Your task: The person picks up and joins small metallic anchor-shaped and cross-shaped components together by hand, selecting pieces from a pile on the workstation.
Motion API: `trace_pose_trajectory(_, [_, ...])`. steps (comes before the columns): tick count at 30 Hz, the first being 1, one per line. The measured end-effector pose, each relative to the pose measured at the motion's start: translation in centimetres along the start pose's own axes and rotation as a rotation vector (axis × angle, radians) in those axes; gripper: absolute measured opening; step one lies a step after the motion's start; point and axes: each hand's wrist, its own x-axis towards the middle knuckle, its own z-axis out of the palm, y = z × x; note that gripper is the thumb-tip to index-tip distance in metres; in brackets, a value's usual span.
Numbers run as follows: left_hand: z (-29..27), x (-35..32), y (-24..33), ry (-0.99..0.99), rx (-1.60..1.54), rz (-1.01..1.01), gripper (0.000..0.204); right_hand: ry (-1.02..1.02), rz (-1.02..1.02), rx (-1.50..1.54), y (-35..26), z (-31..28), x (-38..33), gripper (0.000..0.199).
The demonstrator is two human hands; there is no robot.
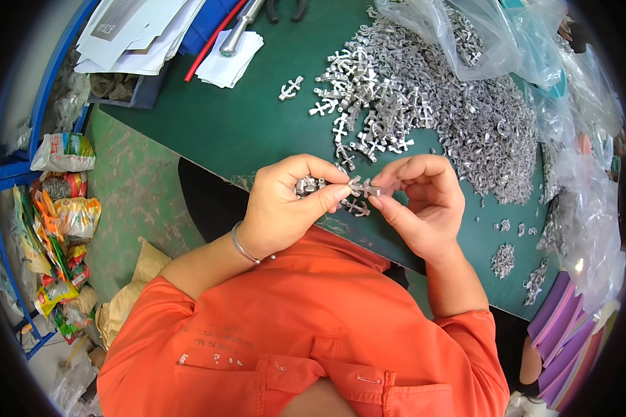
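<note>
A silvery, anchor-shaped metal piece (363, 186) is pinched between left hand (283, 196) and right hand (427, 206) near the green tabletop (209, 104) edge; silvery metal anchors (372, 118) and a grey metal-parts heap (483, 132) lie beyond.

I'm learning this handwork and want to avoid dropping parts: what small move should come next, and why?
Probably a slight firming of the grip of the left hand before the right hand works the silvery metal piece: both hands meet at it, and more metal parts sit bunched in the left hand, where one might slip.
</note>
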Motion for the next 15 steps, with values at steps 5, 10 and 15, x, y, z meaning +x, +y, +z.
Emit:
trace_pose_trajectory(5, [-0.07, 0.10, -0.42, 0.004, -0.022, 0.096, 0.009, -0.029, -0.071, -0.015, -0.13, 0.04, -0.04, 0.035])
trace_pose_trajectory(10, [-0.08, -0.03, -0.17, 0.016, 0.008, 0.109, 0.011, 0.020, -0.187, 0.006, 0.43, 0.43, -0.06, 0.034])
trace_pose_trajectory(15, [-0.93, 0.03, -0.82, -0.132, -0.339, 0.088, 0.007, 0.044, -0.202, -0.026, 0.22, 0.33, 0.16, 0.029])
